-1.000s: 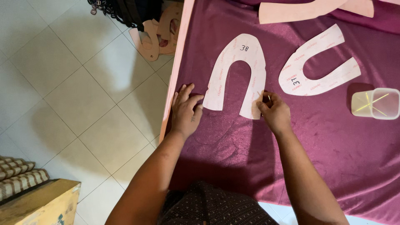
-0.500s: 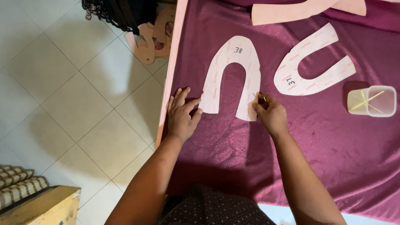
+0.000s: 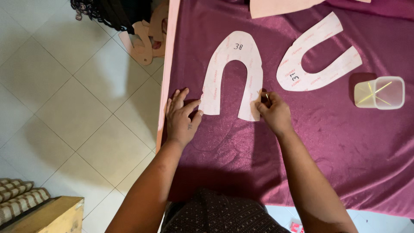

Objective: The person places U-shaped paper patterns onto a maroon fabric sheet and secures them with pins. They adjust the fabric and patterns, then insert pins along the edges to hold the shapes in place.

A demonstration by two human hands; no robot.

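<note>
Object pinched in right hand (image 3: 274,114) too small to tell.

One head-worn camera looks steeply down, close over the cloth-covered table (image 3: 345,151).

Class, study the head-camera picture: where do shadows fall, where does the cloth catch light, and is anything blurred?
Head view: sharp overall; the purple fabric glints faintly between the left hand and right hand, darkens near the torso; the clear plastic container casts a shadow to its left; soft shadows lie on the tiled floor.
</note>
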